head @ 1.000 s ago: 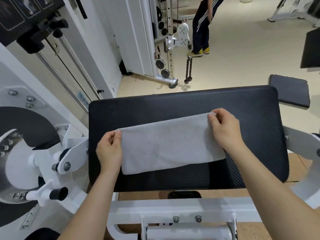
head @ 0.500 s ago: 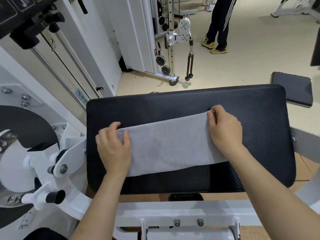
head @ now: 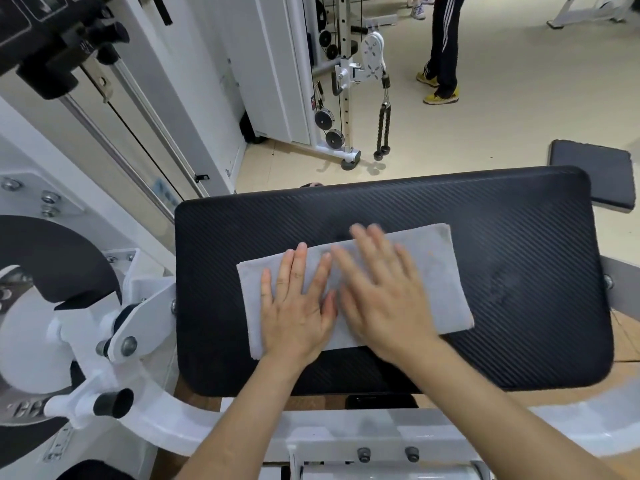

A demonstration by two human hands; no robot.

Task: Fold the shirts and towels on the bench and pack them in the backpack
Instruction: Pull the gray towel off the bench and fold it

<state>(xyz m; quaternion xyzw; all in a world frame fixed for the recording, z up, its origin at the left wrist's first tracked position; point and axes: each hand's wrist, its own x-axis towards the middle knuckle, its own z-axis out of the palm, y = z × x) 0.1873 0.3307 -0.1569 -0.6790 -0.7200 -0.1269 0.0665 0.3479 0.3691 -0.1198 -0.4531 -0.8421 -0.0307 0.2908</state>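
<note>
A folded grey towel (head: 436, 271) lies flat across the middle of the black padded bench (head: 519, 237). My left hand (head: 298, 306) presses flat on the towel's left half, fingers straight and spread. My right hand (head: 381, 292) lies flat on the towel's middle beside the left hand, its fingers blurred by motion. Neither hand grips the cloth. No backpack and no shirts are in view.
A white exercise machine frame (head: 104, 334) with a black handle stands close on the left. A cable machine (head: 346, 81) stands behind the bench. A person's legs (head: 443, 46) stand on the beige floor beyond. A small black pad (head: 592, 174) sits at the right.
Both hands let go of the towel's far corners and now lie flat on it. The right hand has slid left to the middle, and the towel lies folded and flat.
</note>
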